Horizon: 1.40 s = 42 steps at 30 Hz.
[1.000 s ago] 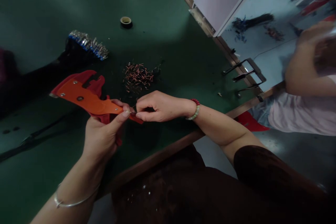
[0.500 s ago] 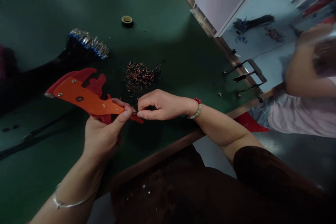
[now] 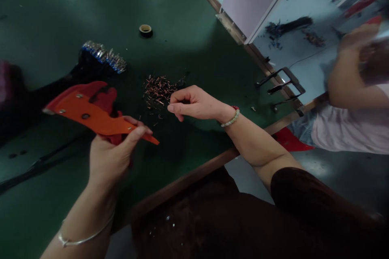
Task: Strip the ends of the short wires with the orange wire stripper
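Note:
My left hand [image 3: 114, 151] is closed round the handles of an orange and red wire stripper [image 3: 82, 107], whose jaws point up and left, above the green table [image 3: 188, 12]. Apart from it, my right hand [image 3: 196, 103] is closed in a loose pinch, thumb against the curled fingers; whatever lies between the fingertips is hidden or too small to make out. Just left of that hand is a heap of short copper-coloured wire scraps [image 3: 159, 89]. A bundle of black wires with silver and blue ends [image 3: 103, 56] lies beyond the stripper.
A roll of black tape [image 3: 146, 30] sits farther back. At the right edge stand a black metal frame [image 3: 287, 83] and a pale upright panel [image 3: 255, 0]. A co-worker's arm [image 3: 349, 68] is at another table, near a dark wire bundle [image 3: 288, 26]. The wooden table edge [image 3: 188, 178] runs in front of me.
My hands have come apart. The right hand has moved up and right, away from the stripper's handle ends, while the left hand and stripper have shifted slightly left.

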{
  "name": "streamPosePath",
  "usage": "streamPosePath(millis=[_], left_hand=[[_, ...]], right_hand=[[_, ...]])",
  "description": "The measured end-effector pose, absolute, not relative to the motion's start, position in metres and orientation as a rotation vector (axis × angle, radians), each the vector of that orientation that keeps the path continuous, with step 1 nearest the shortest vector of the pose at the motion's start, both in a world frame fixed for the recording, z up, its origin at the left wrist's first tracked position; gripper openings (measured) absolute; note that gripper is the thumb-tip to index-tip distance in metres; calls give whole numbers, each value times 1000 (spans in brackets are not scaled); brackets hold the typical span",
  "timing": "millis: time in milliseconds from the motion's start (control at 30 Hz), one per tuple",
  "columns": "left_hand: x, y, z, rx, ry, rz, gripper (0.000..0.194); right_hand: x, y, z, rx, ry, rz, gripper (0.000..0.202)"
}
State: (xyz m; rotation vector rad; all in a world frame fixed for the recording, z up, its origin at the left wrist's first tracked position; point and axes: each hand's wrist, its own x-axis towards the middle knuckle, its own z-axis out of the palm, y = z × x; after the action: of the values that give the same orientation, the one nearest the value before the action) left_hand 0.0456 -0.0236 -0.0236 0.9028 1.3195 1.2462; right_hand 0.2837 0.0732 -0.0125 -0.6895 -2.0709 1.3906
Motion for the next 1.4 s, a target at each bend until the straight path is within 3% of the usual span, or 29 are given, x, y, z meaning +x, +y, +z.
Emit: streamPosePath(millis=[433, 700, 900, 1400], left_hand=[[44, -30, -39, 1151, 1313, 1083, 29], [41, -36, -47, 1302, 1375, 1018, 22], [41, -35, -49, 1280, 1598, 969, 36], [47, -34, -41, 1426, 1582, 972, 28]], right_hand=[[265, 54, -18, -728, -2052, 1391, 43], [254, 39, -20, -797, -2091, 1012, 44], [247, 27, -13, -826, -2305, 926, 35], [244, 27, -26, -843, -2324, 655, 61]])
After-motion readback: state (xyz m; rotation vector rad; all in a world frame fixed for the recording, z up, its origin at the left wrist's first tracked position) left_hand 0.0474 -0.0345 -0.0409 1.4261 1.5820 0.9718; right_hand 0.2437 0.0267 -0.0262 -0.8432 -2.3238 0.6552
